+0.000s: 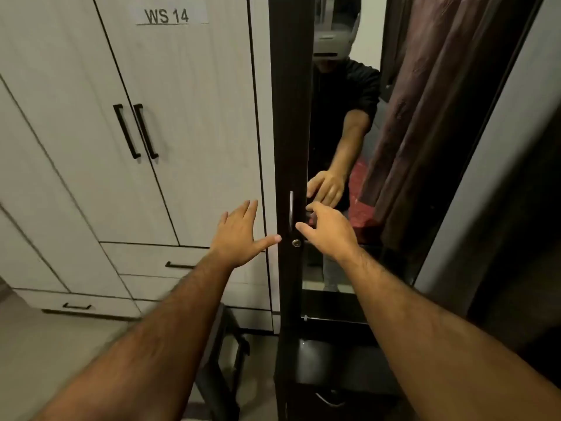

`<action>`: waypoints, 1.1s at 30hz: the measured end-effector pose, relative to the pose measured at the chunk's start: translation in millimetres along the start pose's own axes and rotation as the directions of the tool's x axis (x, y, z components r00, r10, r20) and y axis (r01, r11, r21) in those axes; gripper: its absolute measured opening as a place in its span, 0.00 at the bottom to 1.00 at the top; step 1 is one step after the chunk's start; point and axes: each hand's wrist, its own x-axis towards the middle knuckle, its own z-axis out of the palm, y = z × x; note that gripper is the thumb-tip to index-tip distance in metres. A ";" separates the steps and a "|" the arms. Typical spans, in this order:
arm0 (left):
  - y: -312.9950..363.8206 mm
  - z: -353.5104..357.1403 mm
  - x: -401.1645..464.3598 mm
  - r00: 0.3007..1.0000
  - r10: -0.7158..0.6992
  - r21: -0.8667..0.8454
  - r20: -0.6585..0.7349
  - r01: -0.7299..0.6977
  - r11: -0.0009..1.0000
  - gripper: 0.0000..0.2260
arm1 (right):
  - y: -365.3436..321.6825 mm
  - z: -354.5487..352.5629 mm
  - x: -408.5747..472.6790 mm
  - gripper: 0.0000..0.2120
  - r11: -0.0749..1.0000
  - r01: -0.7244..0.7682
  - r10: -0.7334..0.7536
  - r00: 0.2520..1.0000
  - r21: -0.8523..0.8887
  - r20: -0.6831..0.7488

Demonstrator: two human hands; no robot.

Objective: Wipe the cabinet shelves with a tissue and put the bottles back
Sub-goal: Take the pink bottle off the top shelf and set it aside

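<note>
A narrow dark cabinet door, shut, is seen between the pale wardrobe and a mirror. The right hand is held at the slim metal handle, fingers loosely curled and nothing yet gripped. The left hand is spread flat, empty, its thumb just reaching the door's edge. The door is judged stiff and light; the handle's middle would best be taken. No tissue, bottles or shelves are visible.

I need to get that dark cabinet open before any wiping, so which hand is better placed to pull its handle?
Probably the right hand: its curled fingers are right beside the handle on the dark cabinet door. The left hand is spread flat, over the white wardrobe.
</note>
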 end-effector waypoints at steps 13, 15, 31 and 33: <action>-9.8 17.5 73.2 0.994 -0.032 -0.766 0.100 0.098 0.635 0.21 | -33.8 48.6 29.8 0.08 0.820 -0.328 0.416 0.905 0.470 -0.094; -5.8 18.7 77.4 0.995 -0.032 -0.813 0.095 0.096 0.575 0.20 | -32.7 52.4 31.1 0.06 0.818 -0.330 0.419 0.903 0.471 -0.096; -10.2 27.4 76.7 0.997 -0.028 -0.891 0.076 0.081 0.447 0.19 | -39.9 64.3 28.8 0.10 0.856 -0.335 0.417 0.898 0.394 -0.143; -9.7 27.8 73.8 0.997 -0.028 -0.890 0.077 0.081 0.448 0.19 | -40.5 63.0 25.6 0.10 0.859 -0.336 0.413 0.901 0.386 -0.135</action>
